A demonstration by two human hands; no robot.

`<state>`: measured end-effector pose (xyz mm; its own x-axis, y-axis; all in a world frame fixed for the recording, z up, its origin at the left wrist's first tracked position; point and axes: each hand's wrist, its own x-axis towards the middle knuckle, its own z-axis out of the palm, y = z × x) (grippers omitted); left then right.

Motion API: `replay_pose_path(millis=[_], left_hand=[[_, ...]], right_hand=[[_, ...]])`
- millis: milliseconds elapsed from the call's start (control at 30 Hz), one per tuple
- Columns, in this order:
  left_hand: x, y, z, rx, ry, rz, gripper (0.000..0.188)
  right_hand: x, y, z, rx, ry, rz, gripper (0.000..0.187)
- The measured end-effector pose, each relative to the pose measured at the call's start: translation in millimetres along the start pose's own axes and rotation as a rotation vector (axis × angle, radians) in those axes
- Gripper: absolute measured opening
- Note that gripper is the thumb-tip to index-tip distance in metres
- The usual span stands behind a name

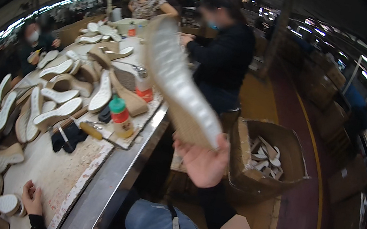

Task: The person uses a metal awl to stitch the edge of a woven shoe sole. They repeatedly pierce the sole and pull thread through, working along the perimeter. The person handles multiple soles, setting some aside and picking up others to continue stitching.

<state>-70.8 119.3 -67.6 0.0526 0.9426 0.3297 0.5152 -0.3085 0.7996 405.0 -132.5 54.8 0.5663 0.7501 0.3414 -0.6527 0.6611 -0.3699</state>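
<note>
My right hand (203,162) is raised beyond the table's edge, closed on the lower end of a wedge shoe sole (175,77). Its white, dimpled underside is turned toward me, with tan woven-look sidewall along it; the sole is slightly blurred. On the worktable (68,168), at the lower left, my left hand (33,198) has its fingers loosely bent and apart, with nothing seen in them. Beside it lies a white-bottomed wedge sole (0,202). A large heap of similar soles (59,89) covers the table's left and far parts.
A green-capped bottle (121,118), a yellow-handled tool (91,130) and a black cloth (69,138) lie near the table's metal edge (129,161). A cardboard box (257,180) of soles stands at right. Co-workers, one in dark clothes (225,56), are around the table.
</note>
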Motion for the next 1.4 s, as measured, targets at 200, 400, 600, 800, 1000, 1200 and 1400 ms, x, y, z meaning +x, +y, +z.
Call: replay_pose_path(millis=[200, 400, 600, 800, 1000, 1200, 1400], left_hand=[[10, -25, -8, 0.002, -0.004, 0.044, 0.042], [9, -15, -2, 0.010, -0.012, 0.025, 0.041], [0, -8, -4, -0.038, -0.009, -0.002, 0.038], [-11, 21, 3, 0.075, 0.089, 0.121, 0.037], [-17, 40, 12, 0.035, 0.165, 0.121, 0.035], [-24, 48, 5, 0.064, 0.140, 0.091, 0.034], [-26, 60, 2, 0.035, 0.146, 0.084, 0.033]], right_hand=[[30, -106, -63, -0.020, 0.391, -0.900, 0.065], [5, -139, -160, -0.269, 0.819, -0.961, 0.060], [36, -88, -79, -0.597, 0.571, -0.808, 0.032], [73, 3, 29, -0.816, -0.056, -0.597, 0.013], [61, 131, 69, -1.023, -0.646, 0.114, 0.009], [77, 263, 82, -1.192, -1.557, 0.092, 0.026], [169, 387, 75, -1.465, -1.256, -0.219, 0.031]])
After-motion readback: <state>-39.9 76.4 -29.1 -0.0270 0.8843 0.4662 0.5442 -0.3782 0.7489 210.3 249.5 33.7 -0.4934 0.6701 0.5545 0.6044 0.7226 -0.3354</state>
